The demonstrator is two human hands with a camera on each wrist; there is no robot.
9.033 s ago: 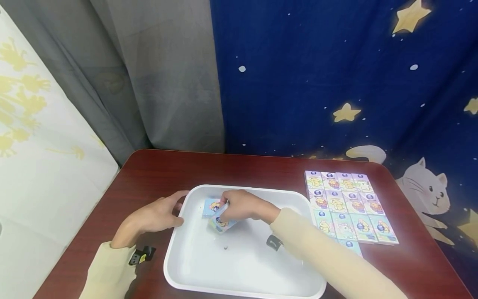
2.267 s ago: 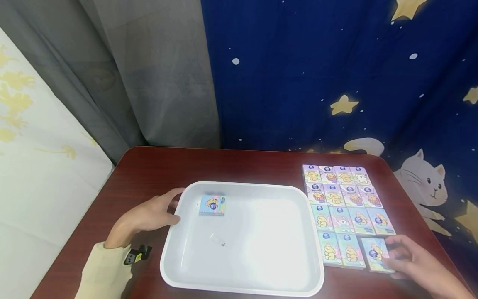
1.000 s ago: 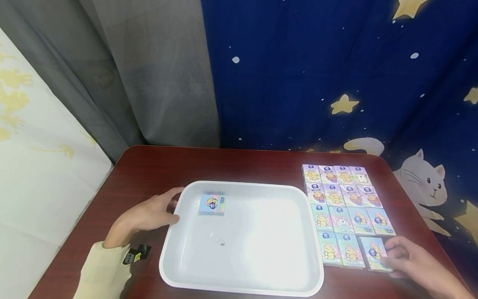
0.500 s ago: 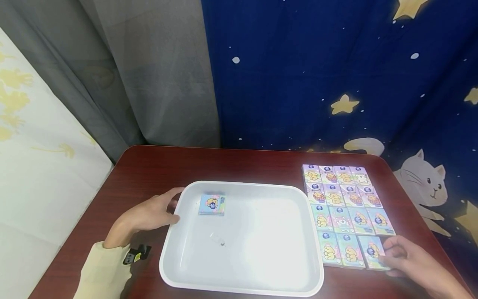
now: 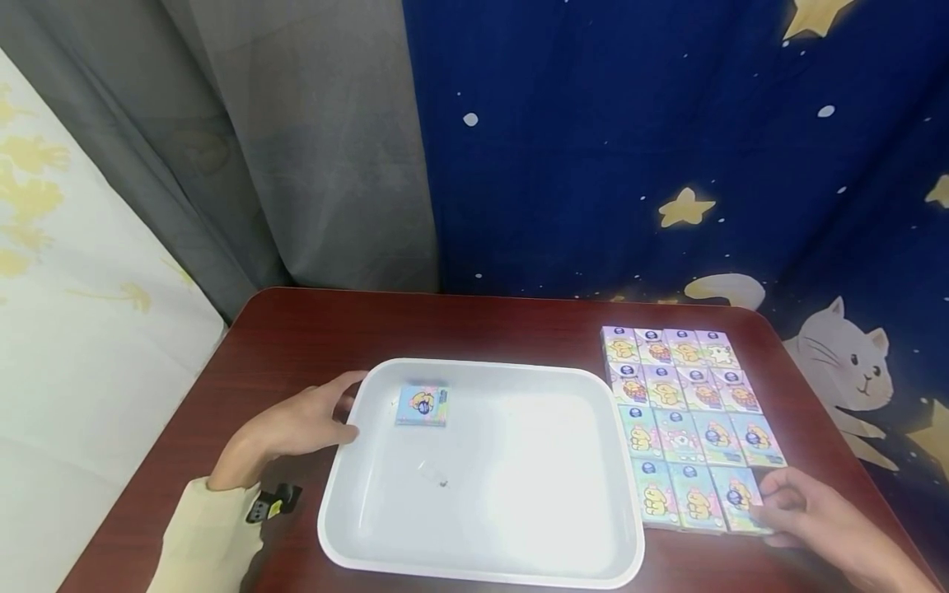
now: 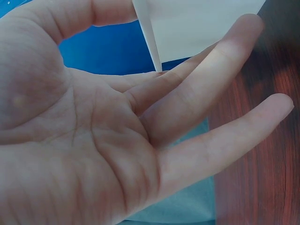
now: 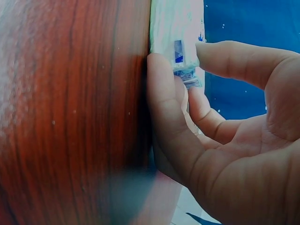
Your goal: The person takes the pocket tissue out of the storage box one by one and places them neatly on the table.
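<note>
In the head view my left hand (image 5: 300, 424) rests against the left rim of a white tray (image 5: 482, 574), thumb and index tip at its outer edge. The left wrist view shows the other fingers (image 6: 229, 140) reaching out straight past the tray wall. My right hand (image 5: 804, 515) is at the near right corner of a block of pocket tissue packs, its thumb and fingers on the right edge of a blue tissue pack (image 5: 734, 494). In the right wrist view that pack's crinkled wrapper end (image 7: 173, 37) lies between thumb and index finger, low beside the tabletop.
Several purple and green tissue packs (image 5: 682, 436) lie in neat rows right of the tray. Inside the tray, near its far left corner, sits another blue tissue pack (image 5: 421, 405). The dark red table (image 5: 511, 325) ends at curtains behind it.
Earlier my right hand gripped a blue pack inside the tray; that pack is now in the nearest row. Over the last second it has slid left against its neighbour. The left hand stays put.
</note>
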